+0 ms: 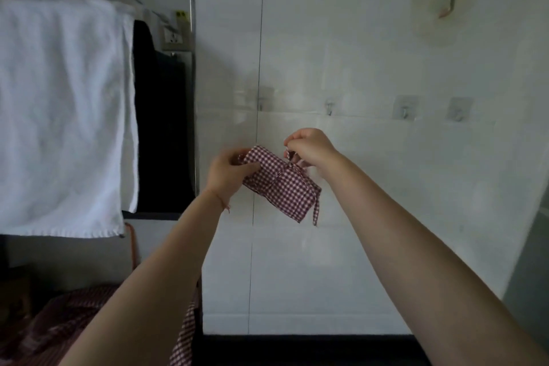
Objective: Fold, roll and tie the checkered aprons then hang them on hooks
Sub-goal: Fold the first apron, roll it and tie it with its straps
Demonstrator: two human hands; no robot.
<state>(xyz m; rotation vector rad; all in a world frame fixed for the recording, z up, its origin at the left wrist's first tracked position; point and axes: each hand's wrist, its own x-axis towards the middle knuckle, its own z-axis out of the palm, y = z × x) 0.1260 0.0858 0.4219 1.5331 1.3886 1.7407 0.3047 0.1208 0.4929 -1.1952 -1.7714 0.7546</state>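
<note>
A rolled red-and-white checkered apron (282, 184) is held up in front of the white tiled wall. My left hand (228, 171) grips its left end. My right hand (309, 147) pinches the tie strap at the top of the roll; a loose strap end (316, 211) dangles at its right. A row of clear adhesive hooks is on the wall just above: one (261, 105), another (329, 108), a third (405, 111), and one further right (459, 113). More checkered apron cloth (74, 315) lies at the lower left.
A white towel (59, 116) hangs at the left over a rail. A dark panel (163, 134) and a wall socket (173, 37) are beside it. A larger hook (447, 9) sits high on the right wall. A checkered strap (185, 336) hangs at the bottom centre.
</note>
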